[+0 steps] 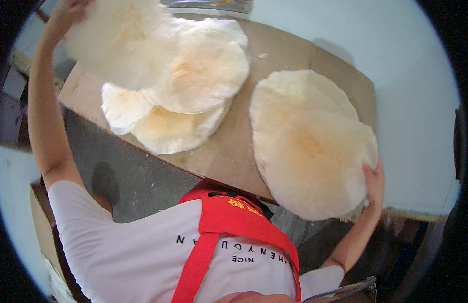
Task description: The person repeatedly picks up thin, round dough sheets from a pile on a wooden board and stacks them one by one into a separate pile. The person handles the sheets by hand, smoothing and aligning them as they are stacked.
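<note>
At the upper left my left hand grips the rim of a large, thin, round pale sheet, perhaps flatbread, blurred and partly out of frame. It covers part of the left pile of similar sheets, cream with tan middles and uneven rims. On the right, my right hand pinches the outer edge of another round sheet, thumb on its upper face. That sheet overlaps a right pile, and its lower part extends past the near table edge. Both piles lie on a brown tabletop.
A clear plastic bag lies at the far edge. A small pale scrap rests between the piles. White wall borders the tabletop's right side. My red apron is against the near edge, above a grey floor.
</note>
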The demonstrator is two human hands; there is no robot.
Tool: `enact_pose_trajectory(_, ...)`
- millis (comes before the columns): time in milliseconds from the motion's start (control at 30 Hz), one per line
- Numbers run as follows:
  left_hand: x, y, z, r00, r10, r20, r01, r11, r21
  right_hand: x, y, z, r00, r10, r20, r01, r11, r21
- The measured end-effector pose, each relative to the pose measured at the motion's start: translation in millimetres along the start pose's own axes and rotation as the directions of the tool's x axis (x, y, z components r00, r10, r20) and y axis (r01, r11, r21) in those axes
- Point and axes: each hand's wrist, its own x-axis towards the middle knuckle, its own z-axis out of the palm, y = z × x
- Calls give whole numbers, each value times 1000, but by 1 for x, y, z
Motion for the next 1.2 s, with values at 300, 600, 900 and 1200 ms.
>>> enact_pose_trajectory(300, -82, 57, 219, 797, -182, 576, 30, 964, 264, 55, -243, 136, 647, -516, 562, 752, 553, -358)
enact_pose_trajectory(600, -147, -53, 339, 994, -105, 20, 93, 940, 329, 171, -310, 295, 748, -642, 169, 530, 731, 431)
enact_pose_trajectory(900, -172, -5, 292, 983, 39, 180, -32, 999, -41, 142, -112, 457, 880, -49, 472, -91, 959, 269)
enact_pose_trajectory(1200, -211, 145, 322, 887, 294, 357, -12, 786, -618, -28, 88, 198, 918, 147, -368, -81, 979, 188)
